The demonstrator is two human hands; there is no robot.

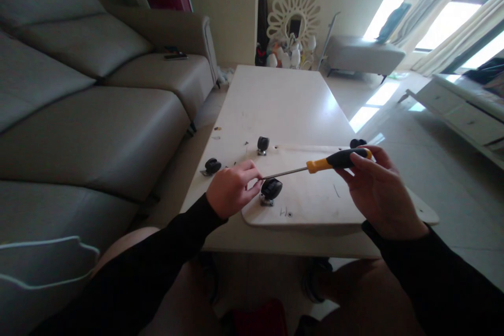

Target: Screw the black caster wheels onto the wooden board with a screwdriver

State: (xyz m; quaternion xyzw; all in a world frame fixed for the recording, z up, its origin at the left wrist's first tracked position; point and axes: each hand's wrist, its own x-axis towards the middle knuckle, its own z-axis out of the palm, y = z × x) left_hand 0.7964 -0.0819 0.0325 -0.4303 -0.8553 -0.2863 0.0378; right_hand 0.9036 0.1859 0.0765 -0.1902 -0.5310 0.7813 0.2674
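Note:
My right hand (380, 189) grips a yellow-and-black screwdriver (327, 161) by its handle, holding it nearly level with the shaft pointing left. At the shaft's tip, my left hand (235, 185) is closed in a pinch; whatever small thing sits between its fingertips is hidden. Just below the tip, a black caster wheel (271, 189) with a metal plate stands on a white rounded board (315, 207). Another caster (263, 145) is at the board's far left corner, and a third (357, 143) lies beyond the screwdriver handle. Left of the board, a caster (213, 166) rests on the table.
The board lies on a long white table (279, 100). Small loose bits (218, 128) lie near the table's left edge. A grey sofa (86, 131) runs along the left, and a white cabinet (460, 102) stands at right. A flower-shaped mirror frame (294, 13) leans at the back.

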